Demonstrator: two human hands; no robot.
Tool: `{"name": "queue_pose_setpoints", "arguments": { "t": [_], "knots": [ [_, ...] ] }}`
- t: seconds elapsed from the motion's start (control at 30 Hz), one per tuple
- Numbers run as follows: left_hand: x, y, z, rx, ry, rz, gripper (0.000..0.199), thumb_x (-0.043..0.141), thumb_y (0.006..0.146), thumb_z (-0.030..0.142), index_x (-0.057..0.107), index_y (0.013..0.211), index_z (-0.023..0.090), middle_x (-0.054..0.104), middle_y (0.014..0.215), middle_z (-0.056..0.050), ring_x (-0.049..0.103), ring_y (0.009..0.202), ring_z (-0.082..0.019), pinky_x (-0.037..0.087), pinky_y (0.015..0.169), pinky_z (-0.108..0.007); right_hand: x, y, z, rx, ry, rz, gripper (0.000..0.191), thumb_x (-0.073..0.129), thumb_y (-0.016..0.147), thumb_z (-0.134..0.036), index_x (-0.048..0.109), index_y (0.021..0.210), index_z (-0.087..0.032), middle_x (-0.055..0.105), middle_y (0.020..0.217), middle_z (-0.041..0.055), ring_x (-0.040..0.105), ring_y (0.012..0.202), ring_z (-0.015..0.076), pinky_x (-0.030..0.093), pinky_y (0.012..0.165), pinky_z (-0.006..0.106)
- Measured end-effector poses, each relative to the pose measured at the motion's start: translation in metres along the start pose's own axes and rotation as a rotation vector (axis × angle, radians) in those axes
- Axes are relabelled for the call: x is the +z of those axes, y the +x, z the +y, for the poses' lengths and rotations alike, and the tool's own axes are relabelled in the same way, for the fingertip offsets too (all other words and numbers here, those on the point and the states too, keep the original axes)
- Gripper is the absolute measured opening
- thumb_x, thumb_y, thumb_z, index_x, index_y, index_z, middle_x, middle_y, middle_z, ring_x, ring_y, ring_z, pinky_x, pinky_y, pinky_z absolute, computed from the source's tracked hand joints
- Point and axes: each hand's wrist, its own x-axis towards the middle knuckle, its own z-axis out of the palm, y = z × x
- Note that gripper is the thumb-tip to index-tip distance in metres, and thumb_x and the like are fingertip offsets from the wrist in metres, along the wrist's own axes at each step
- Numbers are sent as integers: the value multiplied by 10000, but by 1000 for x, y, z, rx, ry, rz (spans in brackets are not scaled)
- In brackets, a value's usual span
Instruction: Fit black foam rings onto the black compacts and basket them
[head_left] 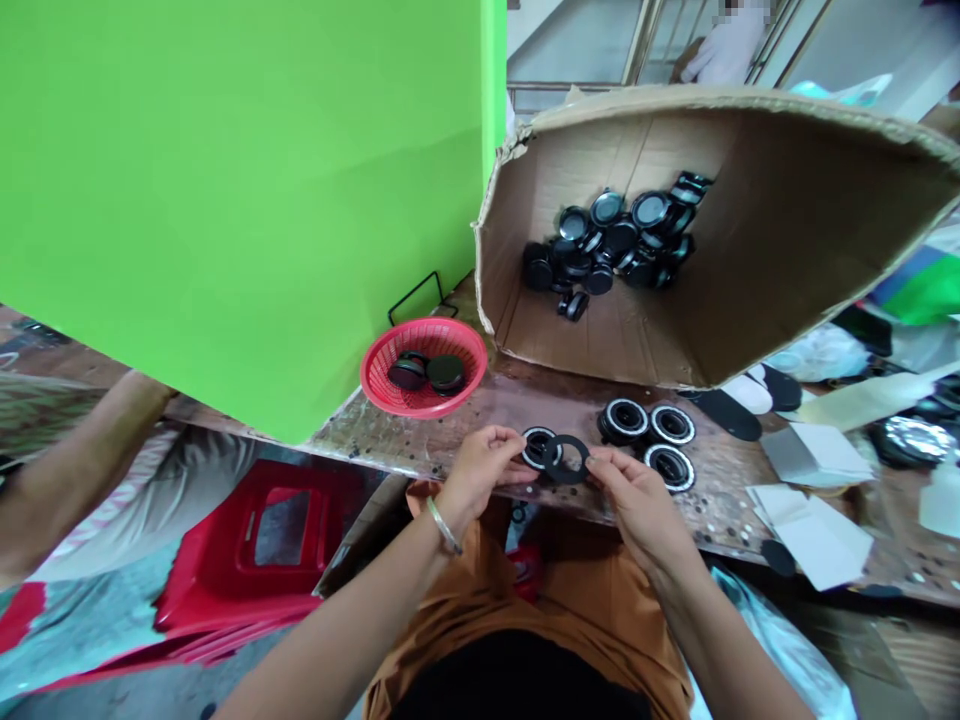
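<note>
Near the table's front edge, my left hand (pixel 482 472) pinches a round black part (pixel 531 452) with a pale ring on its face. My right hand (pixel 636 498) grips the edge of a flat black ring (pixel 568 477) between thumb and fingers. The ring overlaps the right side of the round part; whether they touch I cannot tell. Just beyond my right hand, several similar round parts (pixel 670 467) with pale-ringed faces sit on the table.
A tilted cardboard box (pixel 757 250) holds several black round pieces (pixel 620 238). A red basket (pixel 375 388) contains black discs (pixel 446 374). White cards (pixel 817 455) lie right. A green panel (pixel 247 180) stands left, beside another person's arm (pixel 97 460) and a red stool (pixel 217 550).
</note>
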Motion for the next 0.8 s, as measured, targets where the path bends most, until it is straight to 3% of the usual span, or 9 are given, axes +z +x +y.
{"name": "queue_pose_setpoints", "arguments": {
  "t": [0.17,0.33,0.57,0.8],
  "knots": [
    [2,-21,-10,-93,-196,1,51,550,891,159,536,849,132,695,719,-70,719,598,-171,595,584,-249,3,9,0,78,-14,-44,276,793,633,-384,703,776,-165,682,808,37,575,771,170,427,773,294],
    [-5,-16,-16,-64,-232,-56,73,599,875,175,574,841,115,685,706,-60,704,563,-152,589,556,-228,5,17,-3,128,-26,-123,248,791,630,-361,714,759,-164,693,796,38,578,751,164,430,793,306],
    [-9,-10,-19,-81,-259,-84,166,696,817,245,594,818,114,682,697,-67,707,574,-167,592,556,-241,9,22,-5,158,-102,-82,277,799,587,-387,711,723,-163,693,736,41,594,724,182,443,755,315],
    [-10,-9,-17,-102,-274,-92,148,675,834,236,592,816,115,685,690,-70,709,570,-171,589,553,-241,13,21,0,130,-135,-16,314,788,581,-395,696,760,-154,678,742,39,586,752,191,428,749,310]
  ]
}}
